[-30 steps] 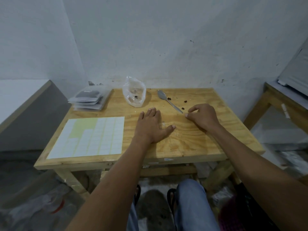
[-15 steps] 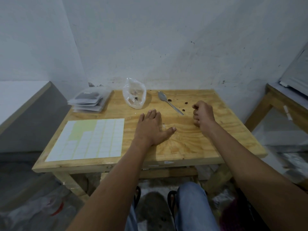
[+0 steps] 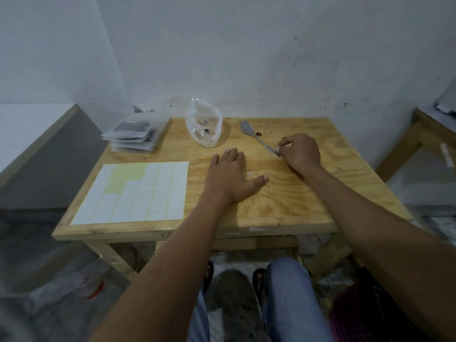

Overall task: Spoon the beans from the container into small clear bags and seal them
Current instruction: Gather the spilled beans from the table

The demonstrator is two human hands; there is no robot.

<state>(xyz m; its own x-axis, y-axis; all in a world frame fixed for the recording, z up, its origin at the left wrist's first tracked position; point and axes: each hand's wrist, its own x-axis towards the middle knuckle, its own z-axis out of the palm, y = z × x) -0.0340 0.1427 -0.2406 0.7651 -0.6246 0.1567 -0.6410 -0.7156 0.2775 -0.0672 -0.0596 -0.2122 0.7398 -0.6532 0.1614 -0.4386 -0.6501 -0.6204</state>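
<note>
An open clear plastic bag (image 3: 203,130) with a few dark beans in it stands at the back middle of the wooden table (image 3: 296,206). To its right lies a metal spoon (image 3: 249,128), bowl toward the wall, with loose beans (image 3: 258,133) beside it. My right hand (image 3: 301,151) has its fingers curled, and thumb and fingertips pinch the end of the spoon's handle. My left hand (image 3: 230,174) lies flat on the table, fingers straight and thumb spread. A stack of filled, sealed small bags (image 3: 134,134) sits at the back left.
A sheet of white labels (image 3: 138,191), partly peeled to yellow backing, lies at the front left of the table. A grey bench (image 3: 44,154) stands to the left and another wooden table (image 3: 419,137) to the right. My knees are under the front edge.
My right hand went from the spoon's handle to the right as a raised fist, then came back left and down onto the handle's end. My left hand stayed flat.
</note>
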